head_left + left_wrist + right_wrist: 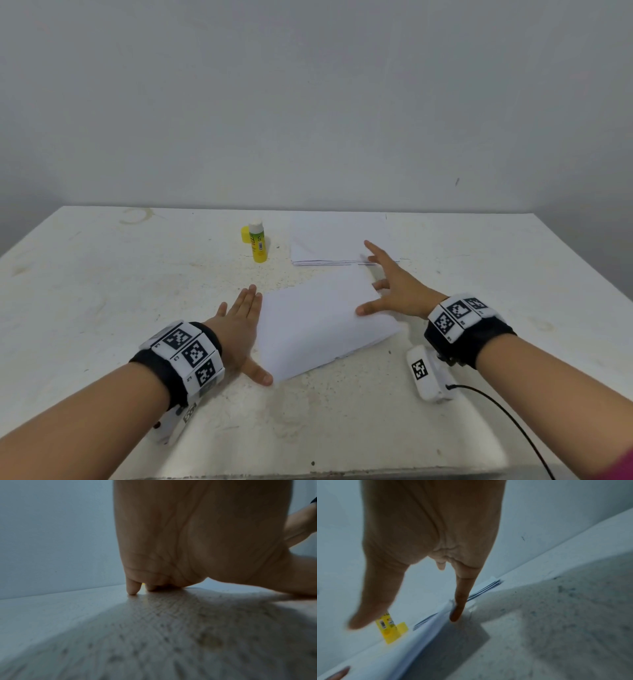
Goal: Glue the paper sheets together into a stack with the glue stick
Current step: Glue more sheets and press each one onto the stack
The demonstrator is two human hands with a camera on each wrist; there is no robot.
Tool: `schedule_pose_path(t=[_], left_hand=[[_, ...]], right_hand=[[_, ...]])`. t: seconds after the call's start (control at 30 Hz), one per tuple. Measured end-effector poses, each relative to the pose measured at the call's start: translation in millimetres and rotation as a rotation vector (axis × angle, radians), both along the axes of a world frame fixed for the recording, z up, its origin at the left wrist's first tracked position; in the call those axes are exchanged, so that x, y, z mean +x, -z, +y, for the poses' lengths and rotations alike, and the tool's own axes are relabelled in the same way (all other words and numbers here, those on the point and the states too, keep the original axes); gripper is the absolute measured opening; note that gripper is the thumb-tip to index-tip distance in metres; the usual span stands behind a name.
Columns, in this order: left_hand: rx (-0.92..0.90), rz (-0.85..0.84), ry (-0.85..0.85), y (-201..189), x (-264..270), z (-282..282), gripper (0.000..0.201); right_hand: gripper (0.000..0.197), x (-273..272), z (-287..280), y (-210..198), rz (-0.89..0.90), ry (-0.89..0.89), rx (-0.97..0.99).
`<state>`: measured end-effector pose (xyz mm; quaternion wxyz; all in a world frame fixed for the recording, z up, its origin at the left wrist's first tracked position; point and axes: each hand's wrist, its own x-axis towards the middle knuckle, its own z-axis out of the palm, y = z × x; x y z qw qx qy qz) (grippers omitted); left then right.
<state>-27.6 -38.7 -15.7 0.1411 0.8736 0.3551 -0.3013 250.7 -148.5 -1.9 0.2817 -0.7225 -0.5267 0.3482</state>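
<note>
Both hands flat, fingers (371, 247) straight, flank the stack (322, 322) at frame centre. Glue stick (257, 241) stands upright above, nearer left hand (239, 329); right hand (399, 291) is farther.

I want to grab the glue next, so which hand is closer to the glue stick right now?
Left, by a little. The left hand lies flat on the table in front of the glue stick. The right hand is off to its right, fingers spread over the paper stacks.

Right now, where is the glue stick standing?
In the head view the glue stick stands upright at the table's far side, just left of the far paper pile.
</note>
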Motion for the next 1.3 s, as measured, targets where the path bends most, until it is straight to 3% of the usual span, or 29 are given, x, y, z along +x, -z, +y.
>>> schedule_pose_path(t=[0.17,0.23,0.3,0.53,0.83,1.0,1.3], left_hand=[[0.0,0.001,0.002,0.7,0.1,0.4,0.164],[-0.001,0.001,0.004,1.0,-0.4,0.6,0.164],[-0.004,0.001,0.007,1.2,-0.2,0.7,0.163],[-0.023,-0.032,0.019,2.6,-2.8,2.4,0.153],[-0.013,0.039,0.022,7.1,1.5,3.1,0.152],[-0.002,0.09,0.008,7.9,5.6,6.9,0.149],[0.007,0.169,0.015,7.9,8.9,11.3,0.143]], right_hand=[[0.061,-8.0,-13.0,2.7,0.103,0.107,0.1],[0.036,-8.5,-15.2,10.0,0.154,0.102,0.069],[0.024,-13.6,-16.8,11.3,0.218,0.066,0.01],[0.029,-10.1,-15.5,2.8,0.16,0.062,-0.064],[0.032,29.2,2.7,-50.8,0.156,0.214,0.168],[0.027,52.7,46.8,-45.3,0.104,0.357,0.25],[0.03,65.1,100.8,1.7,-0.36,0.304,-0.011]])
